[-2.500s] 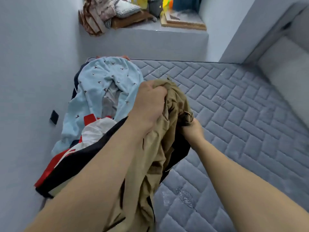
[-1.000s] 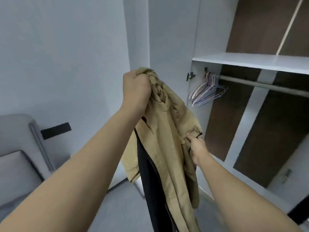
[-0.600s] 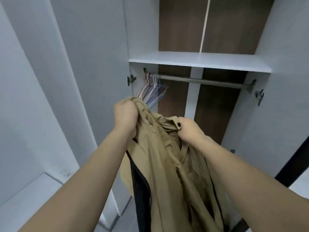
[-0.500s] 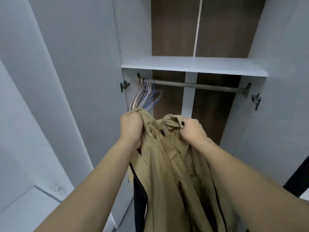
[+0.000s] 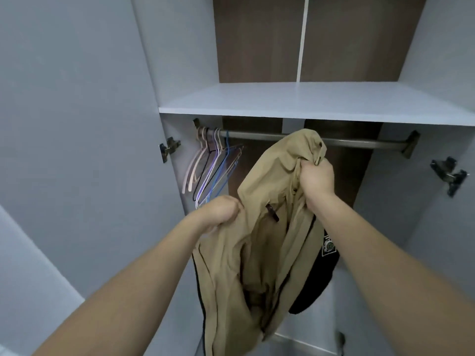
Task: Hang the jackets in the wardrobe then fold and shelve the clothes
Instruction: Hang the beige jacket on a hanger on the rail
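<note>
Both hands grip khaki jacket (image 5: 259, 242): left hand (image 5: 218, 211) low, right hand (image 5: 314, 179) high, before wardrobe rail (image 5: 359, 143), hangers (image 5: 213, 170) far left.

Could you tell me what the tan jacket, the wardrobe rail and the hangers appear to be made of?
Tan jacket: thin matte woven cloth, likely cotton or a blend; it creases and drapes softly.
Wardrobe rail: probably metal with a dull brushed finish; a faint sheen runs along it.
Hangers: thin coated wire or plastic in pastel colours; which, I cannot tell.
</note>
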`<state>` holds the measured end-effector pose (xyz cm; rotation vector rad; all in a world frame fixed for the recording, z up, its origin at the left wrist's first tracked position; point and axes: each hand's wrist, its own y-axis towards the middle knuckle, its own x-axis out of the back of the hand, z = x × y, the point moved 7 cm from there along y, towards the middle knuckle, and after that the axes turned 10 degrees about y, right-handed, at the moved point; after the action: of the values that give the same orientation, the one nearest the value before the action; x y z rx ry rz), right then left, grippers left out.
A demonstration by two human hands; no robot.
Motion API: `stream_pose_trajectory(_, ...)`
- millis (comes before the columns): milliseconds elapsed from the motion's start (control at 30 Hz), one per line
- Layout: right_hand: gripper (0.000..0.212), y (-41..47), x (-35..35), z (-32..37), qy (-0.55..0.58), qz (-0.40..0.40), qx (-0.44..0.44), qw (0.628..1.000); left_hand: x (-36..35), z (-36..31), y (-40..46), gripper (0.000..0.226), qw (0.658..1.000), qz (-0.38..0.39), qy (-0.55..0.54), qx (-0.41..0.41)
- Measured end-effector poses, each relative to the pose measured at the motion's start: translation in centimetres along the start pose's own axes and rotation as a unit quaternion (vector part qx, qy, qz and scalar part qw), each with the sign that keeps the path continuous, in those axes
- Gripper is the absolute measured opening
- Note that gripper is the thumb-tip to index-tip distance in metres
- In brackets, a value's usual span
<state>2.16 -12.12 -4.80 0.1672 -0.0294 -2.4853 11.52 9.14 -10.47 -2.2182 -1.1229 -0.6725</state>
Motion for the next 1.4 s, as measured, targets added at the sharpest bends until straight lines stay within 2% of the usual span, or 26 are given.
stream_pose_trajectory(133, 0.016, 2.7, -3.3, -0.8, -0.069, 0.02, 0.04, 0.997, 5.2, 0.3, 9.9, 0.021, 0.995, -0.103, 0.003, 0.0)
stream_pose_trajectory(200, 0.019, 4.0, -4.6, -2.1, -0.089, 0.014, 0.022, 0.996, 7.1, 1.0, 14.7, 0.025, 0.99, -0.136, 0.044, 0.009)
stream_pose_trajectory(333, 0.02, 6.9, -7.3, -3.8, -0.117, 0.019, -0.018, 0.993, 8.0, 2.4, 22.5, 0.038, 0.978, -0.134, 0.156, 0.024)
stream_pose_trajectory(500, 0.022, 9.6, -8.5, -5.1, -0.159, 0.031, -0.037, 0.986, 6.2, 3.6, 27.0, 0.059, 0.979, -0.108, 0.163, 0.058)
stream_pose_trajectory(567, 0.02, 10.4, -8.2, -5.5, -0.167, 0.023, -0.039, 0.985, 5.6, 3.7, 28.3, 0.054, 0.984, -0.099, 0.133, 0.062)
stream_pose_trajectory(633, 0.02, 11.0, -7.4, -5.9, -0.179, 0.011, -0.038, 0.983, 5.9, 3.1, 28.6, 0.039, 0.986, -0.126, 0.094, 0.05)
stream_pose_trajectory(733, 0.019, 11.7, -5.9, -6.1, -0.194, 0.001, -0.046, 0.98, 7.6, 0.9, 26.9, 0.032, 0.975, -0.209, 0.079, -0.006)
stream_pose_trajectory(833, 0.018, 12.2, -4.7, -6.6, -0.189, -0.013, -0.065, 0.98, 8.7, -1.9, 22.7, 0.024, 0.961, -0.245, 0.108, -0.07)
stream_pose_trajectory(967, 0.012, 12.6, -2.7, -7.5, -0.14, -0.04, -0.095, 0.985, 9.4, -3.6, 13.5, 0.026, 0.934, -0.286, 0.185, -0.109)
stream_pose_trajectory(1067, 0.014, 13.0, -0.7, -8.4, -0.131, -0.051, -0.13, 0.981, 8.6, -3.3, 7.5, 0.026, 0.938, -0.244, 0.219, -0.111)
stream_pose_trajectory(1167, 0.023, 13.4, 0.9, -9.4, -0.128, -0.052, -0.136, 0.981, 7.3, -3.2, 2.3, 0.028, 0.955, -0.18, 0.213, -0.104)
stream_pose_trajectory(1233, 0.028, 13.4, 1.4, -9.7, -0.129, -0.044, -0.13, 0.982, 6.6, -3.5, -0.5, 0.028, 0.959, -0.163, 0.208, -0.102)
stream_pose_trajectory(1367, 0.008, 11.9, 1.5, -8.7, -0.123, -0.034, -0.099, 0.987, 5.9, -6.0, -4.9, 0.029, 0.949, -0.17, 0.244, -0.107)
stream_pose_trajectory(1400, 0.008, 11.6, 1.6, -8.1, -0.122, -0.032, -0.091, 0.988, 5.9, -6.8, -5.7, 0.03, 0.942, -0.184, 0.258, -0.113)
